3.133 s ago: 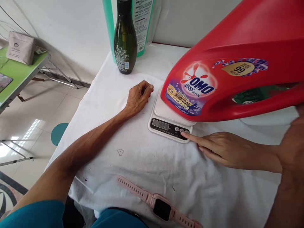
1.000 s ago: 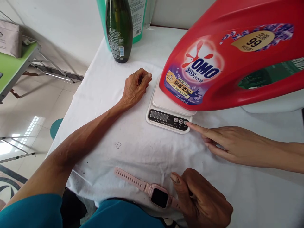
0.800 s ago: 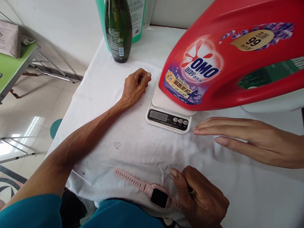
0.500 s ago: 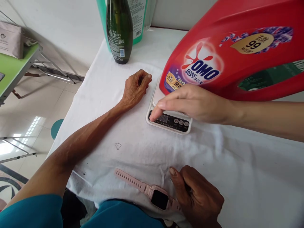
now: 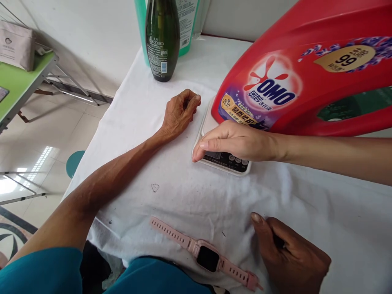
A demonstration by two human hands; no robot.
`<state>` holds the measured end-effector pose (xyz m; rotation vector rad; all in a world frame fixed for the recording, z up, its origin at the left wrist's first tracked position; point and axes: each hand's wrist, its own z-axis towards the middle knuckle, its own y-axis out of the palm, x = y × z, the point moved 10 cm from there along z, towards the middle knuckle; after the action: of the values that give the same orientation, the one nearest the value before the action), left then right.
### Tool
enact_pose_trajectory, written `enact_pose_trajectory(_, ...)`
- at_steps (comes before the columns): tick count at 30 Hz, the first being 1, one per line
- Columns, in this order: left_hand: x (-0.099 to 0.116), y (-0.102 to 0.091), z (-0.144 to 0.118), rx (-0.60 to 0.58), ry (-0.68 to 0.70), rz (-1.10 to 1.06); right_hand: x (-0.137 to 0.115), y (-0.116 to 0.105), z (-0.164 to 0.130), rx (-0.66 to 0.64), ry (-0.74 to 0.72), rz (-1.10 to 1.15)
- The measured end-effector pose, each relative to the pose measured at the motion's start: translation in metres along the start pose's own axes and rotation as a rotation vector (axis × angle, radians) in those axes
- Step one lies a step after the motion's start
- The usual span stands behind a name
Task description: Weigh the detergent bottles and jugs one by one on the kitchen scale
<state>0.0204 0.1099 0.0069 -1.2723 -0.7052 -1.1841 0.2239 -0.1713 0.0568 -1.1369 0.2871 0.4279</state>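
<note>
My left hand (image 5: 182, 112) rests on the white cloth with its fingers curled in and the thumb against them, just left of a small white kitchen scale (image 5: 225, 165). Nothing shows in it. Nearer to me on the right, my right hand (image 5: 292, 255) is curled into a loose fist on the cloth, also with nothing visible in it. A pink-strapped watch (image 5: 207, 257) lies flat between that hand and my body, its screen dark. On the scale stands a big red detergent bottle (image 5: 263, 92). Another person's hand (image 5: 234, 141) reaches in from the right, covering part of the scale's display.
A dark green bottle (image 5: 162, 41) stands at the back of the cloth-covered table (image 5: 147, 159), before a pale green container (image 5: 183, 51). To the left are a green folding table (image 5: 24, 85) with a beige pouch (image 5: 16, 45) and a teal stool (image 5: 74, 163).
My right hand has moved right, away from the watch, uncovering its lower strap. The other person's hand has shifted over the scale's display. My left hand keeps its place on the cloth.
</note>
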Motion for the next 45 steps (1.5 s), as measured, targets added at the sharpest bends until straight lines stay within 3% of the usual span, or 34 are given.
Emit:
enact_pose_trajectory(12,0.005,-0.004,-0.001,0.035,0.038,0.070,-0.003,0.009,0.001,-0.040,-0.007,0.013)
enact_pose_trajectory(36,0.004,0.000,0.000,-0.003,0.024,0.029,-0.006,0.009,0.002,-0.027,-0.046,-0.021)
enact_pose_trajectory(45,0.011,-0.003,-0.006,0.005,-0.110,-0.023,-0.005,0.007,0.001,-0.019,-0.036,0.008)
